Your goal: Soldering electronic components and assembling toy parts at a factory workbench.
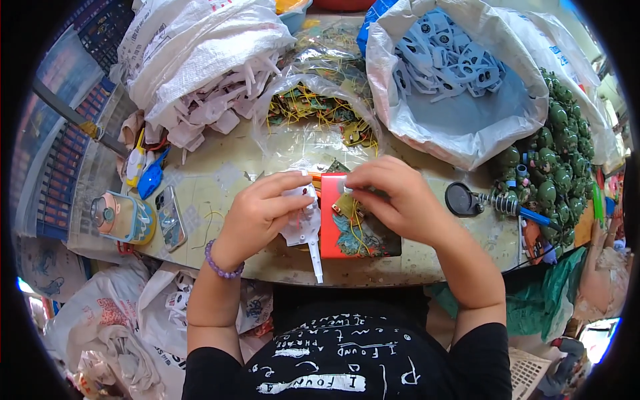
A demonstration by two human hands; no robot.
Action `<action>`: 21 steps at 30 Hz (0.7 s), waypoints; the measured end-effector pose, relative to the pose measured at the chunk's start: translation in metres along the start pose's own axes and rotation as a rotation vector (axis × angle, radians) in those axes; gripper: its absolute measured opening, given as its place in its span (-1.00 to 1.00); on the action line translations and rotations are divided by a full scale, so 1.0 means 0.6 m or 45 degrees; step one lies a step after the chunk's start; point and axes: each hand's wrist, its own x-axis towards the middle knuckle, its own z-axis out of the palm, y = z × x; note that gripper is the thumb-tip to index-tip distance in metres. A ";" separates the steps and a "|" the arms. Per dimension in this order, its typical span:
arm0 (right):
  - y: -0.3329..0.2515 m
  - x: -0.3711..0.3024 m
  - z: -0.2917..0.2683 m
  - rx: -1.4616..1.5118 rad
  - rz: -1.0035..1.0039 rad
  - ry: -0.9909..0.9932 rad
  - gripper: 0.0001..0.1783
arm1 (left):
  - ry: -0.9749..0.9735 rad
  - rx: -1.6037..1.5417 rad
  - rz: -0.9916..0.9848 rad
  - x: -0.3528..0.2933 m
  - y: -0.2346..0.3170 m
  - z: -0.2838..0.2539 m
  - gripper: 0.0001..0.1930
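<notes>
My left hand [267, 203] is closed on a white plastic shell [305, 223], whose narrow stem points toward the table's front edge. A small dark red part shows in the shell near my fingers. To its right is a red box [329, 237] with green circuit boards [357, 239] and thin yellow wires on it. Over this box my right hand [393, 200] is closed in a pinch; a small pale bit shows at its fingertips, too hidden to name. A small tan circuit board [345, 207] with yellow wires is just below those fingers.
Behind my hands lies a clear bag of wired circuit boards [320, 110]. White sacks hold pale plastic parts [213, 110] and white-blue parts [450, 57]. Green round parts [557, 147] pile up at right, near an electric screwdriver [527, 212]. A phone [171, 219] and bottle [127, 217] stand left.
</notes>
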 end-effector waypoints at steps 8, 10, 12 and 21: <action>-0.047 -0.055 0.020 -0.392 0.057 0.140 -0.53 | 0.118 -0.305 -0.286 0.004 0.010 0.030 -0.78; -0.057 -0.037 0.027 -0.435 0.044 0.147 -0.52 | 0.210 -0.239 -0.223 0.008 0.011 0.035 -0.82; -0.066 -0.023 0.027 -0.508 0.115 0.050 -0.53 | 0.224 -0.230 -0.245 0.008 0.010 0.036 -0.83; -0.031 -0.004 -0.019 0.092 0.375 -0.067 -0.76 | 0.264 -0.472 -0.515 0.000 0.022 0.038 -0.91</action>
